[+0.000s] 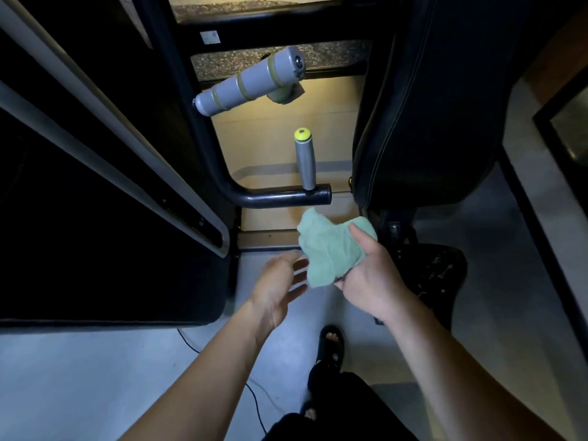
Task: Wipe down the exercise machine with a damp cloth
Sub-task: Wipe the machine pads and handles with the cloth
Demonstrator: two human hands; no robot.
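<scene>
**Cloth held in the right hand below the machine's handle**

The right hand (369,275) grips a bunched green cloth (331,246), thumb laid across the front of it and fingers curled behind. The cloth is held in the air just under the end of the machine's dark bent tube (280,197), not touching it. The left hand (280,284) is beside the cloth on the left, palm turned toward it, its fingers (297,276) straight and spread, holding nothing; their tips are blurred and lie right at the cloth's lower left edge, and whether they touch it cannot be told.

A grey handle (304,163) with a yellow cap (302,134) stands up from the tube near its end. Above it a thicker grey roller (251,82) with greenish bands slants across the frame. A black seat pad (423,116) fills the right side, and a large dark panel with a grey trim strip (105,128) fills the left.

The floor (95,377) below is pale grey, with a thin cable (254,399) running over it. A foot in a black sandal (332,346) stands on the floor near the bottom edge, between the forearms.
</scene>
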